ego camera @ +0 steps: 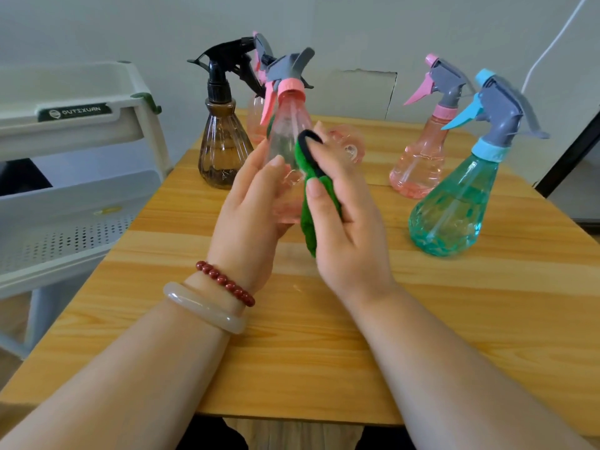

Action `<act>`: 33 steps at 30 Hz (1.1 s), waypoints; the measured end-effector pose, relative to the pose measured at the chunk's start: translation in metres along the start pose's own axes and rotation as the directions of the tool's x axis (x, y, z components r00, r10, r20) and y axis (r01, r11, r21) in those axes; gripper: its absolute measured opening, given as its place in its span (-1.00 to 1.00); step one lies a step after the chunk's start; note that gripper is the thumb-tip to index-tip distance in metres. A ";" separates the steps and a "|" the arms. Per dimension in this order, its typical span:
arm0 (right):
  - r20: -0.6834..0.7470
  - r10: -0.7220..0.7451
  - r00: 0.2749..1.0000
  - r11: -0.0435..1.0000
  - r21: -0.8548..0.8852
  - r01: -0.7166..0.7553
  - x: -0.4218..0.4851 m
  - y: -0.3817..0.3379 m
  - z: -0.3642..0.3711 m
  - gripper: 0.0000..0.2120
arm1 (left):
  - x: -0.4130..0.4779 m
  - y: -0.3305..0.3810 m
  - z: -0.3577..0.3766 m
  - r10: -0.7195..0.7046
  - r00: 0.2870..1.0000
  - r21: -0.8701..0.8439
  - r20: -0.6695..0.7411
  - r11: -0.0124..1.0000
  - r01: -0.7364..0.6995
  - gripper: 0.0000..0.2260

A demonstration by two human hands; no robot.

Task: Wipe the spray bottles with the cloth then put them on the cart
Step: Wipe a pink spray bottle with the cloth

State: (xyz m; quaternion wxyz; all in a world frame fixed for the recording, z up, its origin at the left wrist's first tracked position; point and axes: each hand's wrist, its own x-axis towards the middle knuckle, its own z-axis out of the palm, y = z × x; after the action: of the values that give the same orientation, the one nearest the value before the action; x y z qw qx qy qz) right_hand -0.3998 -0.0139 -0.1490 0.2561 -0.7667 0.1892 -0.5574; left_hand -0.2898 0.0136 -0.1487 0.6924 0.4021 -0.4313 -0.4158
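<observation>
Nearest the lens, my left wrist carries a pale stone-like bangle (204,308) and a red bead bracelet (227,283). Above the light wooden worktop (292,358), my left hand (250,209) is curled round the lower body of a transparent pink plastic spray bottle (287,131) with a grey trigger head, holding it roughly upright in the air. My right hand (349,232) pins a folded green cloth (307,222) with a black edge against the bottle's right flank. The thumb lies on the cloth and the fingers wrap behind the bottle.

Handling, as I judge it:
- The bottle looks empty, so it should be light.
- The wall is thin, smooth plastic, likely to slip and to give under a hard squeeze.
- Grip the wide lower body or the neck under the collar, not the trigger lever.

Farther out on the worktop stand a teal diamond-patterned spray bottle (454,206), a second pink spray bottle (418,164) and a ribbed brown spray bottle (224,151) with a black head. Another pink one (255,115) is partly hidden behind them. The white plastic cart (65,203) with perforated trays stands at the left, just beside the worktop.
</observation>
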 end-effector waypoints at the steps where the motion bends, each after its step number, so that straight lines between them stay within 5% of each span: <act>1: 0.034 -0.066 0.997 0.997 -0.039 0.068 -0.001 0.000 0.000 -0.65 | 0.000 0.000 -0.001 -0.003 1.000 -0.030 0.029 1.000 0.004 -0.62; 5: 0.029 -0.139 0.990 0.985 -0.097 0.141 -0.001 0.002 0.004 -0.65 | -0.004 0.001 0.000 -0.001 0.999 -0.091 0.032 0.996 0.004 -0.58; 9: -0.179 0.198 0.964 0.980 0.046 -0.193 0.002 -0.002 0.005 -0.69 | -0.003 0.003 0.004 0.013 1.000 -0.095 0.018 0.995 -0.012 -0.50; 12: -0.164 0.335 0.928 0.940 0.129 -0.316 0.000 0.009 0.001 -0.70 | -0.006 0.001 0.006 0.031 0.999 -0.051 0.009 0.998 -0.031 -0.48; 14: -0.167 0.221 0.961 0.973 0.102 -0.206 0.002 0.003 0.002 -0.69 | -0.008 -0.006 0.005 0.014 1.000 -0.016 -0.012 1.000 -0.014 -0.50; 16: -0.098 -0.037 0.995 0.997 -0.071 0.030 -0.003 0.001 0.005 -0.68 | -0.007 -0.004 0.007 -0.121 0.992 -0.234 0.025 0.964 0.123 -0.59; 18: -0.051 -0.119 0.992 0.986 -0.123 0.112 -0.003 0.004 0.009 -0.68 | -0.007 -0.003 0.003 -0.152 0.986 -0.287 0.071 0.944 0.166 -0.63; 20: -0.130 -0.036 0.991 0.997 -0.069 0.027 -0.001 0.005 0.010 -0.68 | -0.007 0.002 0.005 -0.004 1.000 -0.093 -0.029 0.996 0.001 -0.58; 22: -0.235 0.158 0.959 0.987 -0.003 -0.163 0.001 -0.001 0.007 -0.70 | -0.005 0.005 0.006 0.007 1.000 -0.090 0.013 0.996 -0.006 -0.50; 25: -0.256 0.502 0.826 0.865 0.140 -0.483 0.005 -0.002 0.003 -0.68 | -0.006 0.005 0.008 0.016 0.999 -0.085 0.027 0.996 -0.014 -0.50; 27: -0.244 0.615 0.749 0.785 0.273 -0.556 0.006 0.001 0.001 -0.72 | -0.007 0.005 0.009 0.024 1.000 -0.025 -0.001 0.999 -0.024 -0.51; 33: -0.287 0.392 0.874 0.920 0.114 -0.375 0.003 0.000 -0.001 -0.74 | -0.006 -0.001 0.006 0.105 0.992 0.264 -0.069 0.961 -0.084 -0.55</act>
State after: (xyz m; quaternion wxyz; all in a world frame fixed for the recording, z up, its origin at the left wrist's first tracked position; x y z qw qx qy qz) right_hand -0.3995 -0.0157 -0.1459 0.3502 -0.6117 0.3592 -0.6117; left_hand -0.2975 0.0178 -0.1488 0.6696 0.4854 -0.4722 -0.3051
